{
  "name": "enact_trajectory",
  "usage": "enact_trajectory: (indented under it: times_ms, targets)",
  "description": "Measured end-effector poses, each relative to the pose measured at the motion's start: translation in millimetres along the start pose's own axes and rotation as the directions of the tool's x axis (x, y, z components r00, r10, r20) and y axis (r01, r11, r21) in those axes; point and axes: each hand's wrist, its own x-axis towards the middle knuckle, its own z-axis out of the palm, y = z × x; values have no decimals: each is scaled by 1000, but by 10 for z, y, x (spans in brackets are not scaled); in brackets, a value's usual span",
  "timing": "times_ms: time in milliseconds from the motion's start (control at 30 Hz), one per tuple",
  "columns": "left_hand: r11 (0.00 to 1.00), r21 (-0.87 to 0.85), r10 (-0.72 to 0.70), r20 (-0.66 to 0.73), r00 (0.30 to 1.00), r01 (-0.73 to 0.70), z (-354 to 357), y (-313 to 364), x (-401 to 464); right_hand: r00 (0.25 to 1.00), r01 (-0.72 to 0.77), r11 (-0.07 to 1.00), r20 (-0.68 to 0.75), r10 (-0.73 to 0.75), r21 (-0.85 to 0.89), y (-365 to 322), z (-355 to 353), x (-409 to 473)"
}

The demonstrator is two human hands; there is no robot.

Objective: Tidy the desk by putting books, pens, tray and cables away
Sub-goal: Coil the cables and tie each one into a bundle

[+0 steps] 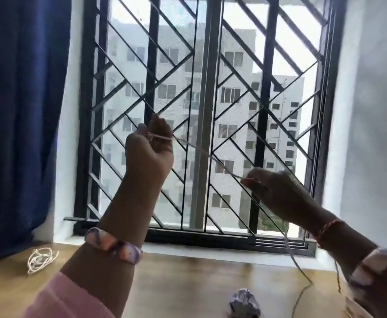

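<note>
Left hand [150, 148] held up high, fingers curled, pinching a thin cable [201, 154], right hand [277, 191] lower toward 4 o'clock, pinching the same cable, both arms stretched forward, bands on both wrists

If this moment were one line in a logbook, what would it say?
left hand holds cable raised | right hand pinches it | coiled cable on desk

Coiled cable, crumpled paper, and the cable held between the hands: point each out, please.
Coiled cable [40, 260], head view, on the middle of the loops lying on the desk.
Crumpled paper [245, 301], head view, on the middle of the wad.
Held cable [207, 156], head view, on the taut stretch between the hands.
</note>
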Motion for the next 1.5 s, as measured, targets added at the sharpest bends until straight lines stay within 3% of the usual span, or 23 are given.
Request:
enact_trajectory:
  times_ms: [67,100,167,233,300,433,500,567,700,767,867,967,1000,1033,1067,1100,1133,1200,1267,1300,1367,1433,1500]
  targets:
    - [904,338,301,-64,952,-263,-171,-66,277,997,77,997,10,-77,-1,-60,130,52]
    - [696,597,481,25,876,-399,-310,-123,397,993,116,993,8,-116,4,-92,182,88]
    - [-24,772,660,490,569,-636,-659,-176,579,987,158,986,2,-158,54,-121,237,178]
    - [-605,466,266,882,388,-645,-1011,-149,676,992,125,984,-46,-120,128,-92,206,294]
    - [-748,277,-84,862,500,-603,-1275,-95,648,993,83,987,-94,-71,139,-9,161,415]
    - [-552,538,-466,434,771,-637,-1366,-189,339,996,55,997,-79,-51,56,144,247,590]
    - [-300,857,-575,189,796,-420,-1172,-194,150,1000,21,1000,-13,-21,11,144,353,623]
    - [65,983,-629,174,758,-171,-903,-161,-24,996,21,999,83,-23,31,119,432,632]
    - [762,647,-275,272,922,36,-555,-55,-124,981,41,933,165,-106,358,-119,543,664]
    - [941,334,-7,174,985,-52,-504,35,-108,969,15,836,197,-147,548,-283,545,662]
    - [939,77,341,-88,936,-335,-421,188,-135,914,-22,746,315,-254,666,-431,493,582]
    - [700,261,710,-156,686,-665,-307,192,-165,857,78,737,332,-393,671,-429,407,453]
    - [519,462,830,-74,552,-719,-293,190,-169,845,112,733,324,-426,671,-409,372,419]
    - [225,687,910,105,401,-691,-314,198,-191,839,147,738,312,-445,658,-382,352,396]
    - [-180,812,886,379,267,-556,-336,202,-249,846,185,744,281,-453,642,-344,323,359]
    - [-548,753,731,643,229,-364,-381,209,-337,864,220,751,233,-446,623,-299,290,336]
    - [-793,577,512,805,301,-196,-442,220,-457,889,245,752,167,-426,612,-255,248,311]
    - [-956,283,185,784,593,-75,-532,170,-723,936,272,773,30,-352,573,-159,168,290]
    - [-910,401,115,480,870,-101,-520,-18,-957,953,299,818,-112,-281,492,-77,104,278]
    - [-784,617,116,251,961,-66,-443,-177,-1064,952,306,834,-167,-257,458,-44,95,283]
    - [-392,917,42,-68,997,79,-259,-474,-1216,952,293,833,-223,-209,469,1,138,304]
    - [-41,998,-58,-50,997,48,-71,-720,-1307,963,270,768,-176,-205,581,14,216,300]
    - [363,927,-61,128,990,-98,111,-864,-1299,965,213,658,-51,-257,722,-44,288,223]
